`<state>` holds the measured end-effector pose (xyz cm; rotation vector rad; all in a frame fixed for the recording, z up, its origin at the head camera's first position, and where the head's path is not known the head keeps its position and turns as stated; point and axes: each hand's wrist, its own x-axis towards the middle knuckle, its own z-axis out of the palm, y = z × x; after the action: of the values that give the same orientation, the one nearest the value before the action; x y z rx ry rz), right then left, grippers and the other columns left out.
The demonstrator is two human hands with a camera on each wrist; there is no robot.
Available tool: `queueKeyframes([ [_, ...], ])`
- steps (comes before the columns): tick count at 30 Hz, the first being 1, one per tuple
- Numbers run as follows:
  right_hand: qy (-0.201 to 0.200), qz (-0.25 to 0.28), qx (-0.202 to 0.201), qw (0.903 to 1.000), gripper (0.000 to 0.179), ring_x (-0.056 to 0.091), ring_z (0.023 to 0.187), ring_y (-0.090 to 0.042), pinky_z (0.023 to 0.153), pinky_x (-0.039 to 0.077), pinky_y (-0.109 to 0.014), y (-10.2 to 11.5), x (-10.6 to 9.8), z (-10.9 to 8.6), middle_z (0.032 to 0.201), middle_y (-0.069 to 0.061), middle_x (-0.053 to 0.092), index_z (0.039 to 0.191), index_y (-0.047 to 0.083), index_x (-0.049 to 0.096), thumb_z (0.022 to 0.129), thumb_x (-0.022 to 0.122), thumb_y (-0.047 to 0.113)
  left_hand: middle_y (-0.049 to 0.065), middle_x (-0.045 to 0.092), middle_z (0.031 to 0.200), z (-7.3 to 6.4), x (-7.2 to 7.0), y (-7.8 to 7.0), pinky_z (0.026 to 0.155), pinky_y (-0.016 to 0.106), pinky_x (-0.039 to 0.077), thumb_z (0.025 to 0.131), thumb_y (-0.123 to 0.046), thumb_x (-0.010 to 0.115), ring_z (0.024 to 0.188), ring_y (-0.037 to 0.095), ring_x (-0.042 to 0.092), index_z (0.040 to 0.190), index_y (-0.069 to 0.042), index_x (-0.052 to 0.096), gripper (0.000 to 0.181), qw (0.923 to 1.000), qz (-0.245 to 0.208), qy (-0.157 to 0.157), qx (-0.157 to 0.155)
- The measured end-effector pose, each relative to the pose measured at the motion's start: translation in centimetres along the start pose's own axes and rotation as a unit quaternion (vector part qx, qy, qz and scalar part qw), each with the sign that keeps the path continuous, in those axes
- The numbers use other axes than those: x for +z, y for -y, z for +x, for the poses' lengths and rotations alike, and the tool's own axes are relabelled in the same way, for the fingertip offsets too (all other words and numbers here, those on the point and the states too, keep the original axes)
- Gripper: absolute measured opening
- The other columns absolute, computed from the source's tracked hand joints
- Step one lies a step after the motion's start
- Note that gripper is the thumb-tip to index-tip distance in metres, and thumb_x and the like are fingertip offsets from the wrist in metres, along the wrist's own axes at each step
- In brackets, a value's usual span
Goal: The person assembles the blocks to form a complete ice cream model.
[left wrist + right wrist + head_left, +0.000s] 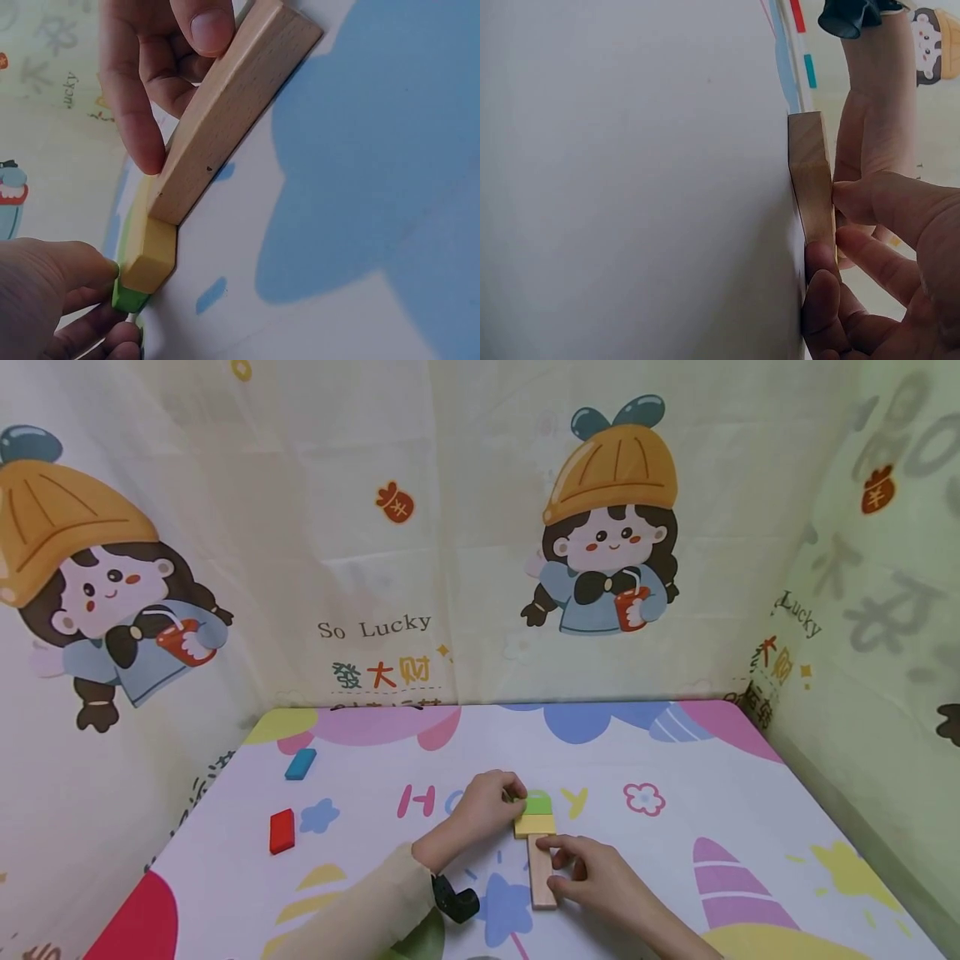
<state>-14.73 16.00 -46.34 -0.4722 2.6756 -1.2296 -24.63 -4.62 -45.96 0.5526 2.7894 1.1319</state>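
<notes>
A plain wooden block [542,878] lies lengthwise on the worktop [607,760], its far end meeting the near side of a yellow block [533,826]; beyond that, a green block [537,803] sits against the yellow one, so the three form a line running away from the person. The right hand [596,872] is at the wooden block: its thumb and index finger are spread along the piece, index fingertip near the far end, thumb on the right edge nearer the person, while the other fingers bend inward between them. That grip is loose and rests against the block rather than closing round it. The left hand [489,806] is at the left side of the green and yellow pieces, fingers bent and thumb tip against them; whether its grip pinches the green block or only presses it, I cannot tell. A black device [455,900] is strapped at the left wrist, beside a cream sleeve [367,902]. Well apart on the left of the worktop lie a red block [282,832], beside a printed blue star [321,816], and a blue block [301,764] farther back. Behind hangs a pale curtain [480,668] printed with cartoon figures in orange hats.
</notes>
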Motion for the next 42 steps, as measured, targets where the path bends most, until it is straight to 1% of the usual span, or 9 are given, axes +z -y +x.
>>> queueKeyframes([
  [7, -0.003, -0.002, -0.01, 0.9999, 0.043, 0.048, 0.065, -0.004, 0.058, 0.041, -0.023, -0.1, 0.1, 0.0, 0.094, 0.005, 0.066, 0.128, 0.016, 0.071, 0.087, 0.081, 0.018, -0.005, 0.065, 0.087, -0.5, -0.3, 0.8, 0.072, 0.024, 0.049, 0.093, -0.016, 0.073, 0.078, 0.009, 0.055, 0.097, -0.014, 0.075, 0.005, 0.9996, 0.005, -0.021, 0.016],
  [13, -0.002, -0.004, -0.003, 1.0, 0.042, 0.048, 0.065, -0.005, 0.058, 0.041, -0.023, 0.0, 0.0, -0.1, 0.094, 0.005, 0.065, 0.128, 0.016, 0.071, 0.087, 0.081, 0.018, -0.007, 0.064, 0.087, -1.5, -1.2, 2.0, 0.071, 0.023, 0.049, 0.093, -0.017, 0.073, 0.078, 0.01, 0.054, 0.097, -0.016, 0.075, 0.005, 0.9994, 0.017, -0.028, 0.01],
  [15, -0.003, -0.004, -0.002, 1.0, 0.042, 0.049, 0.065, -0.005, 0.058, 0.041, -0.023, 0.0, 0.0, -0.1, 0.094, 0.004, 0.065, 0.128, 0.016, 0.071, 0.087, 0.081, 0.018, -0.006, 0.065, 0.087, -1.9, -1.6, 2.4, 0.071, 0.023, 0.049, 0.092, -0.015, 0.073, 0.077, 0.009, 0.054, 0.096, -0.015, 0.076, 0.004, 0.9991, 0.022, -0.031, 0.018],
  [20, -0.013, -0.004, -0.011, 0.9998, 0.043, 0.048, 0.064, -0.003, 0.059, 0.042, -0.023, 0.1, -0.1, -0.1, 0.094, 0.005, 0.066, 0.128, 0.016, 0.071, 0.086, 0.081, 0.017, -0.005, 0.065, 0.088, -3.6, -3.0, 3.3, 0.071, 0.024, 0.05, 0.091, -0.014, 0.074, 0.078, 0.009, 0.054, 0.094, -0.014, 0.075, 0.004, 0.9984, 0.034, -0.037, 0.024],
  [28, -0.01, -0.005, -0.008, 0.9999, 0.043, 0.048, 0.065, -0.003, 0.059, 0.041, -0.023, 0.1, 0.0, 0.0, 0.094, 0.006, 0.066, 0.128, 0.017, 0.071, 0.087, 0.081, 0.018, -0.004, 0.062, 0.091, -6.7, -5.6, 4.6, 0.07, 0.026, 0.048, 0.089, -0.016, 0.078, 0.078, 0.01, 0.053, 0.099, -0.014, 0.073, 0.011, 0.9983, 0.055, 0.0, 0.02],
  [32, -0.01, -0.004, -0.002, 0.9999, 0.043, 0.048, 0.066, -0.004, 0.058, 0.041, -0.023, 0.2, 0.1, -0.1, 0.094, 0.005, 0.066, 0.128, 0.016, 0.07, 0.087, 0.081, 0.018, -0.006, 0.064, 0.091, -8.1, -7.1, 5.6, 0.072, 0.027, 0.05, 0.088, -0.017, 0.08, 0.08, 0.01, 0.054, 0.097, -0.015, 0.073, 0.013, 0.9977, 0.068, -0.005, 0.001],
  [36, -0.009, -0.004, 0.001, 0.9999, 0.042, 0.049, 0.066, -0.005, 0.058, 0.042, -0.023, 0.3, 0.0, -0.1, 0.094, 0.005, 0.066, 0.128, 0.017, 0.071, 0.087, 0.081, 0.018, -0.006, 0.064, 0.091, -9.3, -8.7, 6.9, 0.077, 0.031, 0.053, 0.085, -0.019, 0.083, 0.083, 0.012, 0.055, 0.097, -0.017, 0.074, 0.015, 0.9941, 0.09, -0.026, -0.054],
  [39, -0.007, -0.005, -0.001, 1.0, 0.042, 0.049, 0.067, -0.005, 0.058, 0.043, -0.023, 0.3, 0.0, 0.0, 0.094, 0.005, 0.066, 0.128, 0.017, 0.071, 0.088, 0.081, 0.018, -0.004, 0.063, 0.094, -10.0, -9.9, 8.1, 0.08, 0.035, 0.055, 0.084, -0.022, 0.084, 0.087, 0.015, 0.056, 0.099, -0.019, 0.074, 0.018, 0.9866, 0.132, -0.04, -0.087],
  [42, -0.005, -0.007, -0.002, 1.0, 0.042, 0.049, 0.067, -0.005, 0.059, 0.042, -0.023, 0.3, 0.1, 0.0, 0.094, 0.006, 0.066, 0.128, 0.018, 0.071, 0.088, 0.08, 0.019, 0.0, 0.065, 0.097, -10.6, -11.1, 9.3, 0.081, 0.039, 0.055, 0.083, -0.025, 0.084, 0.091, 0.019, 0.055, 0.102, -0.017, 0.073, 0.023, 0.9763, 0.187, -0.05, -0.097],
])
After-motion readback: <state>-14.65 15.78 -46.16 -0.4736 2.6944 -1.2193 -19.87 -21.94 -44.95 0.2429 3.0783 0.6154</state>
